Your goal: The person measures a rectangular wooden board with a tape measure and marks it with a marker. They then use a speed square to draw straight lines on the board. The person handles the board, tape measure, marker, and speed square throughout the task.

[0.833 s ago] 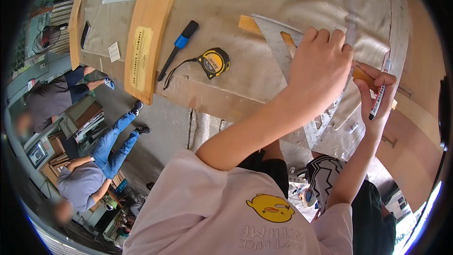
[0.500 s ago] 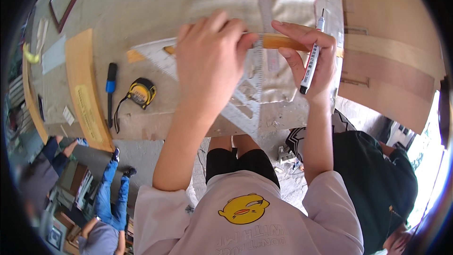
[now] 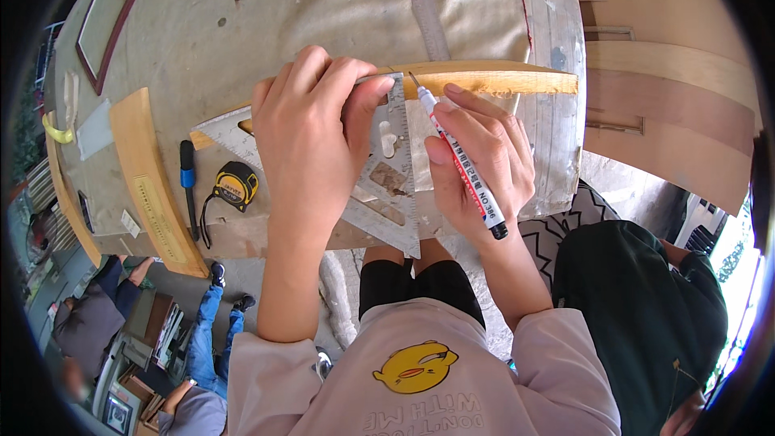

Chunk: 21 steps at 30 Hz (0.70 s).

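My left hand [image 3: 311, 133] is closed on a clear-grey set square [image 3: 408, 169], pressing it to a narrow wooden strip [image 3: 508, 81] that lies across the workbench. Its thumb and fingers pinch at the strip's near edge. The square's graduated straight side runs toward me, its lower corner jutting past the bench edge. Between the thumb and fingers of my right hand [image 3: 496, 157] is a white marker pen [image 3: 462, 160], tilted. The pen's thin tip is at the strip, just right of the square's edge; whether it touches the wood I cannot tell.
Left on the bench are a yellow-black tape measure [image 3: 236, 186], a black-and-blue stick-like tool [image 3: 188, 186], a curved wooden board [image 3: 149, 186] and a dark red frame [image 3: 105, 28]. Wrinkled sheeting [image 3: 347, 12] covers the far part. Plywood [image 3: 670, 97] stands right. Other people are nearby.
My right hand has turned the pen so its tip points at the strip, and has come closer to the square. My left hand has settled on the square and strip. The view has shifted slightly.
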Each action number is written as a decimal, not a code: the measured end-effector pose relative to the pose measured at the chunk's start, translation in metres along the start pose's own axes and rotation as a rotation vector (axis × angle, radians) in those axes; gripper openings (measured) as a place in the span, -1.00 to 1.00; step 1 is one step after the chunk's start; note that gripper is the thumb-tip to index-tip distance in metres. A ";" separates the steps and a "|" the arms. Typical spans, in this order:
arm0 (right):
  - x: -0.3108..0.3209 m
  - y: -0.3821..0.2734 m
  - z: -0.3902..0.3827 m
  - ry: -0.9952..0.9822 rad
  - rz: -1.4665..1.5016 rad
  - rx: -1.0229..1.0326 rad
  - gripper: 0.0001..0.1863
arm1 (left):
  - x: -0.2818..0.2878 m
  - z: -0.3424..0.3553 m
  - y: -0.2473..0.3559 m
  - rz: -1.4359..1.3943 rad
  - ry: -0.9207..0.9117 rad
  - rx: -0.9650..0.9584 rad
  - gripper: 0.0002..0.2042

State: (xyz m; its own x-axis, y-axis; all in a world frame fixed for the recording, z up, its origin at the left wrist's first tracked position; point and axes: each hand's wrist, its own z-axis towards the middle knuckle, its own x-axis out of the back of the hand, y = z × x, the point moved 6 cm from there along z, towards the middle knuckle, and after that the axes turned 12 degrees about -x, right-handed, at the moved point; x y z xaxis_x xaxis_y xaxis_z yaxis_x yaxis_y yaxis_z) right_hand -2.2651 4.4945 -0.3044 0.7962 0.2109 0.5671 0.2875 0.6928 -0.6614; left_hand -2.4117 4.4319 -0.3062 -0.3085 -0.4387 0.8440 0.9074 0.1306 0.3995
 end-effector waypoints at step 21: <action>0.031 -0.009 0.006 -0.012 -0.036 0.003 -0.77 | 0.002 0.004 -0.007 -0.032 -0.010 -0.006 -0.86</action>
State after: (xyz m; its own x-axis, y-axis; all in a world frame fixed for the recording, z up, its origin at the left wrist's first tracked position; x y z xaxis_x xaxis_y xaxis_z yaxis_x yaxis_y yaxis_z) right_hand -2.2460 4.4990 -0.2778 0.7788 0.1941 0.5965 0.3142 0.7023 -0.6388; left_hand -2.4195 4.4342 -0.3058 -0.3400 -0.4341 0.8343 0.8988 0.1110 0.4241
